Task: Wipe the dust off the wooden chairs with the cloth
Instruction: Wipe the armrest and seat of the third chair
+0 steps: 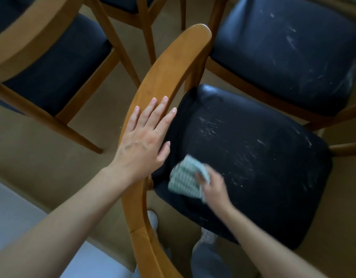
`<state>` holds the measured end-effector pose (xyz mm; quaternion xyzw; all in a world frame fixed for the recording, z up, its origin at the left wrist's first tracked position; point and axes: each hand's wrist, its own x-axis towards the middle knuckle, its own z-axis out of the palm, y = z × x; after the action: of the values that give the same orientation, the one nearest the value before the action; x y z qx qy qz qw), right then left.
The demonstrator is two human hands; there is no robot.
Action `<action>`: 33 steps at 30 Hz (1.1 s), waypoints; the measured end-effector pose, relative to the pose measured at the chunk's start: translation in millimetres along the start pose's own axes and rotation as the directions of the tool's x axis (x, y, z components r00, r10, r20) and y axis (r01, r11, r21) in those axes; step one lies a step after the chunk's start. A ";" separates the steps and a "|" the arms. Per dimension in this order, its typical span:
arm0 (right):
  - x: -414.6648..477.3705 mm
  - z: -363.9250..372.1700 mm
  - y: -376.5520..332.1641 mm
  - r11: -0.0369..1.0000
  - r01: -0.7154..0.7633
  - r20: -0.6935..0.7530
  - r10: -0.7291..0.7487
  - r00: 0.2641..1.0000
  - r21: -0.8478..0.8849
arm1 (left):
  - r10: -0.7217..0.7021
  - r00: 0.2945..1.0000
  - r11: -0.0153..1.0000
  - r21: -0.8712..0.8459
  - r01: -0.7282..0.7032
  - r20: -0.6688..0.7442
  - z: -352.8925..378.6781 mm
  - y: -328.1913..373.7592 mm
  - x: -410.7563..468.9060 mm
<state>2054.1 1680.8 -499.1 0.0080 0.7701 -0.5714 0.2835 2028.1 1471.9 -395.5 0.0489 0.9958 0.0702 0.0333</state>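
Note:
The nearest wooden chair has a curved backrest (173, 63) and a dark padded seat (259, 157) streaked with pale dust. My left hand (145, 141) rests flat on the backrest's top rail, fingers straight. My right hand (213, 186) grips a pale green checked cloth (183, 179) and presses it on the seat's near left part. The cloth and right hand are blurred.
A second dusty dark-seated chair (289, 53) stands at the back right, another chair (52, 63) at the left and a further one (129, 7) behind. Brown floor lies between the chair legs. My feet (153, 219) show below the backrest.

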 end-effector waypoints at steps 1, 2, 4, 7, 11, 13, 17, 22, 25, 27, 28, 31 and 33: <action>23.6 -11.5 -15.3 0.998 -0.002 -0.106 0.009 0.994 0.062 | 0.015 1.000 1.000 0.002 -0.015 -0.008 -1.8 0.4 7.9; 48.9 -24.8 -28.4 0.997 0.027 -0.206 -0.010 0.979 0.078 | 0.028 1.000 1.000 0.013 -0.028 -0.013 -3.4 0.4 16.6; 99.0 -51.7 -50.4 0.996 0.083 -0.353 -0.064 0.933 0.039 | 0.028 0.999 0.999 0.033 -0.027 -0.016 -4.4 -0.2 32.8; 163.0 -90.0 -71.9 0.990 0.132 -0.528 -0.141 0.837 -0.056 | 0.009 1.000 0.997 0.082 -0.009 -0.006 1.6 -0.9 47.0; 222.6 -123.0 -66.2 0.961 0.035 -0.594 -0.197 0.780 -0.273 | -0.003 0.999 0.990 0.140 0.010 -0.049 10.1 -2.2 49.2; 244.3 -126.2 -44.3 0.914 -0.082 -0.511 -0.146 0.847 -0.397 | -0.005 0.998 0.989 0.144 0.013 -0.056 9.0 -2.0 50.0; 257.1 -114.5 -18.2 0.691 -0.149 -0.335 -0.141 0.932 -0.707 | -0.010 0.999 0.991 0.131 0.017 -0.051 7.9 -0.4 50.9; 251.6 -108.9 -33.7 0.648 -0.223 -0.382 -0.112 0.917 -0.728 | -0.009 0.999 0.995 0.103 0.014 -0.053 7.3 -0.2 49.9; 222.6 -78.0 -33.4 0.730 -0.066 -0.315 -0.211 0.925 -0.680 | -0.003 0.998 0.996 0.091 0.009 -0.066 7.1 -0.1 49.3; 191.8 -44.6 -20.7 0.755 0.110 -0.207 -0.313 0.927 -0.647 | 0.000 0.997 0.996 0.088 0.007 -0.074 6.5 0.1 48.8; 174.5 -26.2 -11.2 0.743 0.191 -0.134 -0.354 0.926 -0.641 | -0.003 0.997 0.997 0.081 0.009 -0.074 6.1 0.4 48.6; 120.7 22.5 16.7 0.748 0.332 0.008 -0.401 0.916 -0.575 | -0.002 0.998 0.998 0.064 0.006 -0.064 4.9 0.9 48.2; 90.2 37.2 26.6 0.769 0.350 0.039 -0.391 0.919 -0.535 | 0.002 0.999 0.998 0.060 0.000 -0.039 3.6 1.5 45.7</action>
<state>2003.3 1629.1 -569.5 -0.2013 0.8941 -0.3795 0.1271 1983.1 1478.5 -401.5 0.0490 0.9979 0.0411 0.0122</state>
